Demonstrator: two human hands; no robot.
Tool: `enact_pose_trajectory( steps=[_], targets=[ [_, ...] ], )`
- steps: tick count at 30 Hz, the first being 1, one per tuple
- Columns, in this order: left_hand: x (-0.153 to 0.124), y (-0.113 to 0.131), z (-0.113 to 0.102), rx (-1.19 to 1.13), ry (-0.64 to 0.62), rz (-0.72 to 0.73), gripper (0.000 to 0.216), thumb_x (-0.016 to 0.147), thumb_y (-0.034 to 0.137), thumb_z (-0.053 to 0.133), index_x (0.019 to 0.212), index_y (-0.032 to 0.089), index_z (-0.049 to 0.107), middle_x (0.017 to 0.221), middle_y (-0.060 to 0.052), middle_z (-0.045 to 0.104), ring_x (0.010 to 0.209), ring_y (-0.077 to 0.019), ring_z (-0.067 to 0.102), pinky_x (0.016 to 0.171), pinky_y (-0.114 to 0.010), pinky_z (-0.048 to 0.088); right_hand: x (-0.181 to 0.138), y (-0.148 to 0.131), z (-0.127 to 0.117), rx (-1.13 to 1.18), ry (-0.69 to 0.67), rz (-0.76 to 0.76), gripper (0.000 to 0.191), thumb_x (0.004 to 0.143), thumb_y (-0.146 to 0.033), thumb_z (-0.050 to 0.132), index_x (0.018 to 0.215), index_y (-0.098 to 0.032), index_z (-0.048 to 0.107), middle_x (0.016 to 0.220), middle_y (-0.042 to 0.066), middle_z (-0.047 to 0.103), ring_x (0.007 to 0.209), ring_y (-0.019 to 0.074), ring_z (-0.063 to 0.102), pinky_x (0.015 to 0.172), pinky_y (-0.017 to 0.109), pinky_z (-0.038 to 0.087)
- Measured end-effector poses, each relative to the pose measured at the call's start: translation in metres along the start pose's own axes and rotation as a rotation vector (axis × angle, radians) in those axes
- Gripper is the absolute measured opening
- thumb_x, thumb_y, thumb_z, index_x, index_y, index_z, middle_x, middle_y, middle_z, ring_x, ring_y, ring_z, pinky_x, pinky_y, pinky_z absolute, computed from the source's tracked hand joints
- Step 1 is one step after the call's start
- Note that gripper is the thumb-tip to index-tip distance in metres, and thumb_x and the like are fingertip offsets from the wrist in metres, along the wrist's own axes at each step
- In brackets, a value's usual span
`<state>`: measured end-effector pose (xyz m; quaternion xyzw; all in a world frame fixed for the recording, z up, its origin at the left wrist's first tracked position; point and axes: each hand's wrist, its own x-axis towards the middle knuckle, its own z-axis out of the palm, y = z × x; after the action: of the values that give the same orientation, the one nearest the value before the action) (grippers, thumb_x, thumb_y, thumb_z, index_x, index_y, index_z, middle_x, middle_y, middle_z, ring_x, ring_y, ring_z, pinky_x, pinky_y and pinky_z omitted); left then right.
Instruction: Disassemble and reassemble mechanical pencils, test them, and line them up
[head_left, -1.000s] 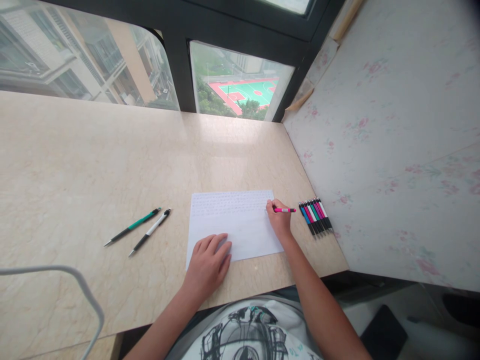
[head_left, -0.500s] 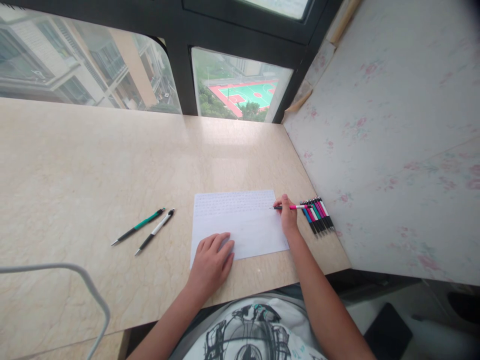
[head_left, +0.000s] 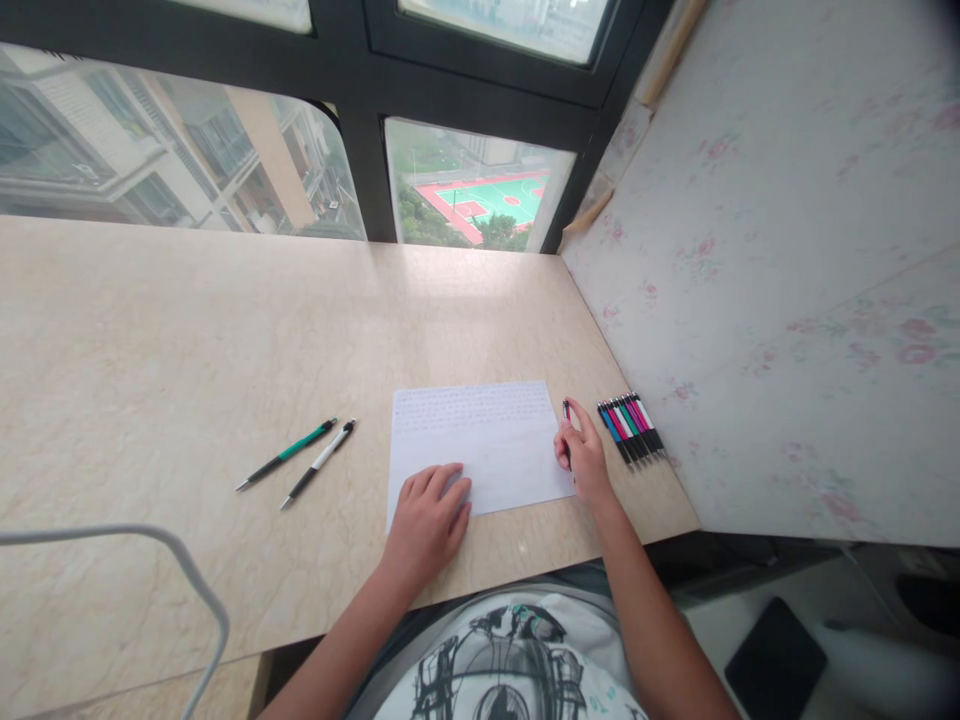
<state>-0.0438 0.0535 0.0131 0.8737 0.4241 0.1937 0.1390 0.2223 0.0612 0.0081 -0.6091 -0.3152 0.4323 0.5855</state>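
A white sheet of paper (head_left: 510, 460) lies on the stone-topped counter, with several lines of handwriting across its upper part. My left hand (head_left: 429, 510) rests flat on the sheet's lower left corner, fingers stretched out. At the sheet's right edge, my right hand (head_left: 583, 455) is closed around a pen (head_left: 567, 410). This pen stands nearly upright in the picture, its clicker end up by my index finger and its tip down near the paper's edge. My fingers hide most of its barrel.
Right of my right hand lies a row of several coloured pens (head_left: 631, 430), by the flowered wall (head_left: 787, 300). Left of the paper are a green pen (head_left: 289, 455) and a white pen (head_left: 321, 462). A grey cable (head_left: 180, 555) curves at the lower left. Windows line the back.
My right hand has turned the pen from lying sideways, tip leftward, to nearly upright, and shifted slightly right and down. My left hand stays on the paper. The view has tilted slightly.
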Motion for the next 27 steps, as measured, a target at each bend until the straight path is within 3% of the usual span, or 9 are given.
enact_pose_trajectory(
  steps=[4, 10, 15, 21, 27],
  targets=[
    [0.000, 0.000, 0.001, 0.010, -0.016, -0.002, 0.022, 0.088, 0.023, 0.052, 0.108, 0.023, 0.063, 0.124, -0.010, 0.061, 0.110, -0.0287, 0.053, 0.091, -0.046, 0.042, -0.004, -0.001, 0.002, 0.084, 0.058, -0.051, 0.047, 0.089, -0.044, 0.054, 0.129, -0.020, 0.049, 0.049, -0.009, 0.043, 0.042, 0.0081, 0.033, 0.039, 0.018, 0.025],
    [0.001, -0.001, 0.000, 0.011, -0.017, 0.004, 0.022, 0.088, 0.023, 0.052, 0.107, 0.023, 0.063, 0.124, -0.010, 0.061, 0.109, -0.0290, 0.053, 0.091, -0.046, 0.043, -0.008, -0.003, 0.006, 0.137, 0.012, -0.015, 0.055, 0.085, -0.041, 0.059, 0.135, -0.023, 0.044, 0.051, -0.009, 0.043, 0.041, 0.0083, 0.029, 0.039, 0.019, 0.021],
    [0.000, -0.002, 0.001, 0.006, -0.010, 0.011, 0.023, 0.088, 0.023, 0.051, 0.108, 0.022, 0.063, 0.123, -0.011, 0.061, 0.108, -0.0289, 0.053, 0.091, -0.046, 0.043, -0.012, -0.003, 0.009, 0.143, 0.004, 0.017, 0.050, 0.082, -0.041, 0.060, 0.128, -0.023, 0.048, 0.049, -0.010, 0.040, 0.041, 0.0076, 0.029, 0.039, 0.018, 0.021],
    [0.002, -0.001, 0.000, -0.003, 0.009, 0.010, 0.023, 0.087, 0.022, 0.052, 0.107, 0.023, 0.064, 0.122, -0.010, 0.062, 0.108, -0.0286, 0.054, 0.090, -0.045, 0.043, -0.017, -0.004, 0.014, 0.094, -0.083, 0.006, 0.051, 0.087, -0.041, 0.056, 0.133, -0.024, 0.042, 0.053, -0.009, 0.044, 0.044, 0.0085, 0.032, 0.041, 0.019, 0.023],
    [0.001, -0.002, 0.001, 0.005, -0.007, 0.017, 0.023, 0.088, 0.023, 0.052, 0.107, 0.022, 0.064, 0.122, -0.011, 0.062, 0.108, -0.0287, 0.054, 0.090, -0.046, 0.043, -0.018, -0.004, 0.021, 0.068, -0.114, 0.089, 0.031, 0.082, -0.042, 0.061, 0.103, -0.020, 0.055, 0.065, -0.004, 0.055, 0.051, 0.0092, 0.041, 0.044, 0.019, 0.029]
  ],
)
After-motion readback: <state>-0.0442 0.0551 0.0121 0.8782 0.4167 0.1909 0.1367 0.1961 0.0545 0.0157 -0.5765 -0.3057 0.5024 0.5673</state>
